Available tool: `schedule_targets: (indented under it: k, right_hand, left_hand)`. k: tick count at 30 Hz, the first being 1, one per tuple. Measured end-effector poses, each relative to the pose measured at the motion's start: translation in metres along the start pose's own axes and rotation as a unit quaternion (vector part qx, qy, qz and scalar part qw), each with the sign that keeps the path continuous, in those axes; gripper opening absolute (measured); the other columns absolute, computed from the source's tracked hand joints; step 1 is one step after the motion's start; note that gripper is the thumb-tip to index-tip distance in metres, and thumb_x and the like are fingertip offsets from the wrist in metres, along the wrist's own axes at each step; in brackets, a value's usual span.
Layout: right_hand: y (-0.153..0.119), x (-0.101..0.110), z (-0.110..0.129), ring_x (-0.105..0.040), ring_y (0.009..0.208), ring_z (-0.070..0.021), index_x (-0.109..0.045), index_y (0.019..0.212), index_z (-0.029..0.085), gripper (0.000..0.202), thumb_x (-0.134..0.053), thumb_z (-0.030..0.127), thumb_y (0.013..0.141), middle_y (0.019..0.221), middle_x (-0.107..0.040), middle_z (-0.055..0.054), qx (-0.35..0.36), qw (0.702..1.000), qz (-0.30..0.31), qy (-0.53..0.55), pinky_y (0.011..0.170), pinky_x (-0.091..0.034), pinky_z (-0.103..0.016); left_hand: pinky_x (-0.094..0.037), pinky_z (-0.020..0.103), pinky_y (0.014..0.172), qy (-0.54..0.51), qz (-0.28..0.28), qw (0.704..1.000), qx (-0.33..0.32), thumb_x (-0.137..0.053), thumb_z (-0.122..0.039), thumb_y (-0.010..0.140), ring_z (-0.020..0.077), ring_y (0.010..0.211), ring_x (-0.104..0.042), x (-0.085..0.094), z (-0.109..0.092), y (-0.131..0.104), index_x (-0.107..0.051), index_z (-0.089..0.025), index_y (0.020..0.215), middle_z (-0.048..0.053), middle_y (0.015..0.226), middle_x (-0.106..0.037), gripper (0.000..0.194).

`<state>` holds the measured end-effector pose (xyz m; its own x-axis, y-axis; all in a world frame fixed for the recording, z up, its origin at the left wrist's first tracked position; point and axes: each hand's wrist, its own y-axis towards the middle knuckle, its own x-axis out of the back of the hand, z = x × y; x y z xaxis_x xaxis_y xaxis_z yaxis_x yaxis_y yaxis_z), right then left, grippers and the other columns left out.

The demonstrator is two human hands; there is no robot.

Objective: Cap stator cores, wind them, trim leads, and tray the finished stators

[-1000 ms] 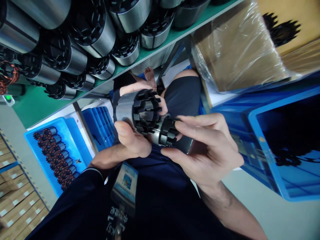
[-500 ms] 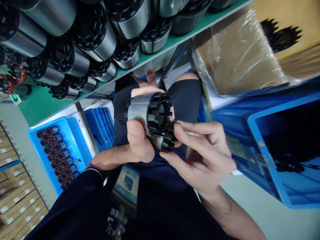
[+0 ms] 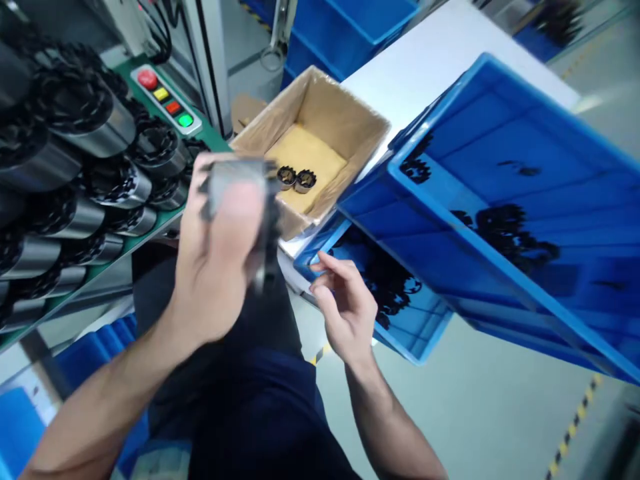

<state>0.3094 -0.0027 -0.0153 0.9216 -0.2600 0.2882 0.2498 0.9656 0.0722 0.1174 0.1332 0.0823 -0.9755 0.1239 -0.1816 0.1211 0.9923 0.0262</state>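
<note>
My left hand [image 3: 213,260] is wrapped around a motor stator core [image 3: 227,177], a silvery metal cylinder with black toothed plastic ends. Motion smears both, and a dark edge [image 3: 271,220] of the held work faces right. Over the rim of a lower blue bin [image 3: 423,353], my right hand [image 3: 345,300] has its thumb and forefinger apart; nothing shows between them. Inside that bin, close to the right hand, lie many black toothed plastic pieces [image 3: 393,293].
Rows of stator cores [image 3: 120,180] stand on the green bench at left, by a button panel [image 3: 165,100]. A cardboard box [image 3: 310,87] holds two small cores [image 3: 305,180]. A large blue bin [image 3: 480,80] with black pieces overhangs the lower bin at right.
The view has swung right. My right hand has left the core and moved over to the lower blue bin. My left hand still grips the core, which has turned.
</note>
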Motion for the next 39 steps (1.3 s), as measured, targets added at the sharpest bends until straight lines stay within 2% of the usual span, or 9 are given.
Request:
schedule_targets:
  k: [4, 6, 9, 14, 18, 23, 30, 35, 39]
  right_hand:
    - [0.008, 0.031, -0.032, -0.074, 0.087, -0.019, -0.093, 0.137, 0.024, 0.029, -0.085, 0.042, 0.116, 0.11, -0.084, -0.006, -0.088, 0.994, 0.004, -0.07, 0.089, -0.065, -0.038]
    - [0.008, 0.038, -0.04, -0.072, 0.083, -0.0192, -0.095, 0.131, 0.024, 0.026, -0.086, 0.041, 0.113, 0.103, -0.084, -0.005, -0.094, 0.993, 0.015, -0.064, 0.085, -0.065, -0.037]
    - [0.007, 0.045, -0.044, -0.077, 0.086, -0.0199, -0.096, 0.13, 0.025, 0.024, -0.087, 0.04, 0.114, 0.1, -0.085, -0.006, -0.099, 0.994, 0.03, -0.031, 0.085, -0.067, -0.035]
    - [0.009, 0.058, -0.049, -0.087, 0.086, -0.0193, -0.095, 0.129, 0.025, 0.027, -0.083, 0.047, 0.119, 0.101, -0.088, -0.007, -0.115, 0.992, 0.012, 0.051, 0.078, -0.071, -0.028]
    - [0.009, 0.064, -0.053, -0.087, 0.087, -0.0193, -0.098, 0.129, 0.03, 0.022, -0.09, 0.045, 0.115, 0.102, -0.089, -0.007, -0.149, 0.981, 0.022, 0.126, 0.082, -0.073, -0.028]
    - [0.011, 0.067, -0.055, -0.086, 0.088, -0.0197, -0.097, 0.128, 0.031, 0.025, -0.091, 0.05, 0.114, 0.102, -0.088, -0.008, -0.204, 0.962, 0.017, 0.18, 0.083, -0.074, -0.027]
    - [0.011, 0.064, -0.056, -0.088, 0.092, -0.0205, -0.097, 0.127, 0.029, 0.031, -0.091, 0.056, 0.113, 0.103, -0.09, -0.009, -0.23, 0.956, 0.02, 0.18, 0.085, -0.074, -0.026]
    - [0.011, 0.058, -0.061, -0.085, 0.086, -0.0215, -0.095, 0.127, 0.023, 0.047, -0.088, 0.067, 0.113, 0.102, -0.089, -0.01, -0.207, 0.97, 0.01, 0.13, 0.081, -0.073, -0.03]
    - [0.012, 0.057, -0.066, -0.082, 0.083, -0.0218, -0.094, 0.126, 0.021, 0.046, -0.086, 0.065, 0.114, 0.099, -0.088, -0.01, -0.148, 0.986, -0.003, 0.08, 0.077, -0.069, -0.03]
  left_hand:
    - [-0.068, 0.053, 0.097, 0.299, 0.148, 0.935, -0.123, -0.051, -0.065, 0.129, 0.0296, 0.093, -0.079, -0.057, 0.029, 0.129, -0.061, -0.025, 0.13, 0.004, 0.109, -0.073, 0.041]
    - [-0.067, 0.057, 0.101, 0.446, 0.196, 0.863, -0.132, -0.061, -0.071, 0.124, 0.0318, 0.093, -0.077, -0.082, 0.063, 0.191, -0.061, -0.021, 0.143, 0.008, 0.115, -0.077, 0.053]
    - [-0.062, 0.058, 0.122, 0.597, 0.272, 0.746, -0.115, -0.084, -0.062, 0.114, 0.0435, 0.13, -0.08, -0.106, 0.122, 0.257, -0.064, -0.017, 0.156, 0.018, 0.141, -0.081, 0.065]
    - [-0.058, 0.05, 0.123, 0.688, 0.409, 0.597, -0.055, -0.082, -0.058, 0.112, 0.0434, 0.144, -0.074, -0.117, 0.204, 0.298, -0.067, -0.014, 0.158, 0.025, 0.159, -0.08, 0.065]
    - [-0.058, 0.048, 0.121, 0.688, 0.472, 0.549, -0.055, -0.077, -0.059, 0.111, 0.0422, 0.145, -0.072, -0.107, 0.251, 0.31, -0.069, -0.016, 0.159, 0.025, 0.167, -0.077, 0.065]
    - [-0.056, 0.047, 0.119, 0.663, 0.511, 0.544, -0.06, -0.054, -0.072, 0.117, 0.0414, 0.149, -0.069, -0.089, 0.272, 0.317, -0.065, -0.022, 0.167, 0.021, 0.172, -0.072, 0.071]
    - [-0.056, 0.046, 0.121, 0.635, 0.506, 0.582, -0.036, -0.057, -0.074, 0.113, 0.0408, 0.142, -0.072, -0.083, 0.258, 0.299, -0.075, -0.024, 0.157, 0.02, 0.158, -0.079, 0.069]
    - [-0.056, 0.057, 0.131, 0.607, 0.404, 0.683, -0.034, -0.071, -0.059, 0.111, 0.0456, 0.148, -0.07, -0.097, 0.201, 0.265, -0.077, -0.016, 0.152, 0.026, 0.159, -0.078, 0.06]
    - [-0.053, 0.055, 0.14, 0.529, 0.276, 0.797, -0.099, -0.061, -0.052, 0.121, 0.0398, 0.156, -0.069, -0.077, 0.122, 0.17, -0.072, -0.019, 0.161, 0.022, 0.165, -0.076, 0.053]
